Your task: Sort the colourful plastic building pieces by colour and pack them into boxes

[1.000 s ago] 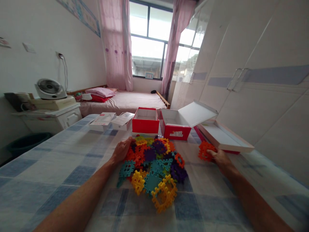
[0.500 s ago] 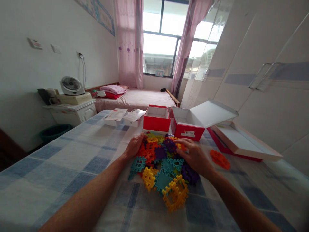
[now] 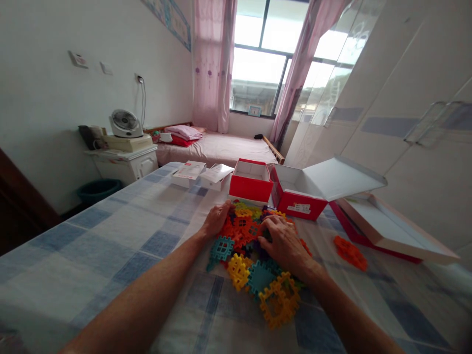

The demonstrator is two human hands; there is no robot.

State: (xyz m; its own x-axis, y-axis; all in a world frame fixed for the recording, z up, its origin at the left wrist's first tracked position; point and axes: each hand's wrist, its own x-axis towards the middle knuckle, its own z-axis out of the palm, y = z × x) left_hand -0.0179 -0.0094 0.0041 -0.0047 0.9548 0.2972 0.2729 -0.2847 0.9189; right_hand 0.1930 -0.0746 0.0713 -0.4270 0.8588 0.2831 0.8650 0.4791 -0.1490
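Note:
A heap of colourful interlocking plastic tiles (image 3: pixel 254 255) lies on the blue-checked tablecloth (image 3: pixel 121 246). My left hand (image 3: pixel 218 221) rests on the heap's far left edge, fingers curled over orange pieces. My right hand (image 3: pixel 282 241) lies palm down on top of the heap, fingers bent onto the tiles; what they hold, if anything, is hidden. A small group of orange tiles (image 3: pixel 350 252) lies apart to the right, untouched.
Behind the heap stand a red open box (image 3: pixel 251 181) and a red box with a raised white lid (image 3: pixel 324 187). A flat red-and-white box (image 3: pixel 387 226) is at the right, two booklets (image 3: pixel 202 173) at the back left. A wardrobe lines the right side.
My right hand let go of the orange tiles at the right and moved left onto the heap. The left hand stayed on the heap's edge. The camera view shifted.

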